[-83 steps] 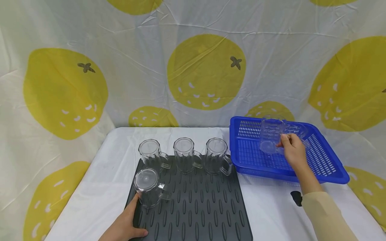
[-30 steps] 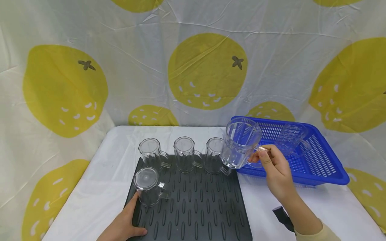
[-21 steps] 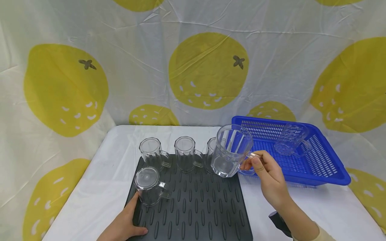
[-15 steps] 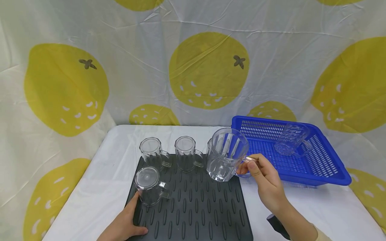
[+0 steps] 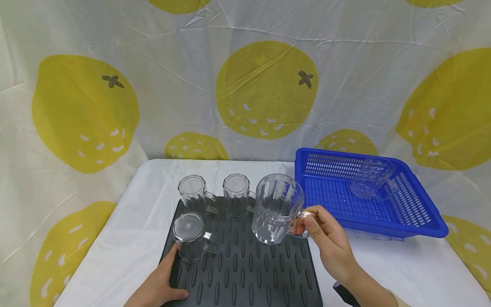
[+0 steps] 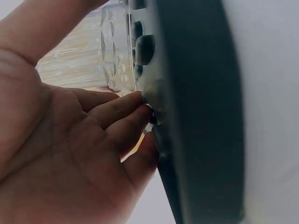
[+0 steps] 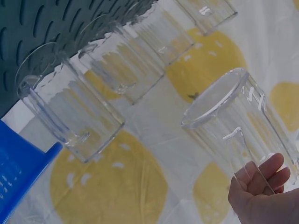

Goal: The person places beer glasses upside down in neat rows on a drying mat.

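Note:
My right hand (image 5: 330, 243) grips a clear glass mug (image 5: 277, 209) by its handle. The mug is raised over the dark ribbed mat (image 5: 245, 273), mouth up and slightly tilted. In the right wrist view, the held mug (image 7: 233, 121) is apart from the row of other mugs. My left hand (image 5: 157, 279) rests at the mat's left edge, fingertips against it and close to an upside-down mug (image 5: 189, 236). Behind that one, two more upside-down mugs (image 5: 192, 194) stand along the mat's back edge. A third in that row is mostly hidden behind the held mug.
A blue plastic basket (image 5: 412, 221) stands at the right, with one glass mug (image 5: 370, 179) lying tilted inside. White cloth (image 5: 126, 238) covers the table. A lemon-print curtain (image 5: 176, 85) hangs close behind the table.
My right hand lifted the mug out of the blue basket and carried it left and nearer, over the mat. My left hand stays in place.

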`<state>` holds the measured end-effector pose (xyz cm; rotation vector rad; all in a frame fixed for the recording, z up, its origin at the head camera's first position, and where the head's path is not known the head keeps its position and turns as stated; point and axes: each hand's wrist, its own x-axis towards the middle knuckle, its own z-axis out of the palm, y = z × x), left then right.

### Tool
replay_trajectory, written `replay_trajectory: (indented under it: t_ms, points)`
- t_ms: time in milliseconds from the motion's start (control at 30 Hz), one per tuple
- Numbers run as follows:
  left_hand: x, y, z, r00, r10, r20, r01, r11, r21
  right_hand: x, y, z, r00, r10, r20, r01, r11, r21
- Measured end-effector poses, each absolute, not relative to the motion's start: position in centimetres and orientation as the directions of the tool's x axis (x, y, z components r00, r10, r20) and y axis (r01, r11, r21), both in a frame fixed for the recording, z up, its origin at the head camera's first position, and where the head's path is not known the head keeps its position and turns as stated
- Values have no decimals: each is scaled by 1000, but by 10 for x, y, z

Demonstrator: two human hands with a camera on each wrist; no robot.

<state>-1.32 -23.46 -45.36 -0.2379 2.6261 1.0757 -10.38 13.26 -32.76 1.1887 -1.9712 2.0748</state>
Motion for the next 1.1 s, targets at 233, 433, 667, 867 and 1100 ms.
replay_trajectory:
  t_ms: [233,433,667,867,1100]
  points:
    - [-13,-234,-454,-949,-36,-314,-246,708,662,-101,125,-335,-695,-477,538,-511,-200,-836]
    - [-13,-234,-453,-949,-40,-314,-249,706,663,-101,119,-342,-698,-483,529,-486,-223,-845]
    - [-12,-234,-453,-950,-34,-310,-242,707,664,-101,116,-350,-711,-491,503,-459,-218,-861]
    - [-6,-237,-453,-948,-28,-316,-248,687,683,-103,113,-357,-706,-493,508,-448,-244,-860]
    - [8,-240,-452,-943,6,-333,-238,688,686,-106,110,-363,-655,-487,578,-496,-300,-815]
